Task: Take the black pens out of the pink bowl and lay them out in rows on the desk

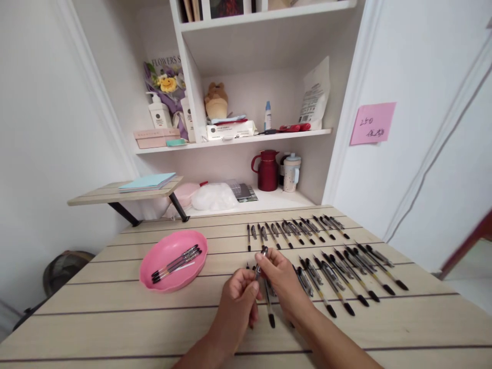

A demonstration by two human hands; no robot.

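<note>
In front of me, my left hand (238,300) is closed around the barrel of a pen, most of which its fingers hide. My right hand (282,277) pinches the clear pen cap (262,259) at the pen's upper end. Whether the cap is fully seated I cannot tell. Just below my hands lies an uncapped pen (270,312) with a black end. To the right, a front row of uncapped pens (348,282) with loose clear caps runs across the table, and a similar row of pens (284,236) lies behind it.
On the left of the slatted table (115,318) is a pink bowl (148,277) with several pens inside. A small raised shelf (96,192) bears blue paper. Behind the table stand a red jug (268,171) and a pale lidded cup (292,174).
</note>
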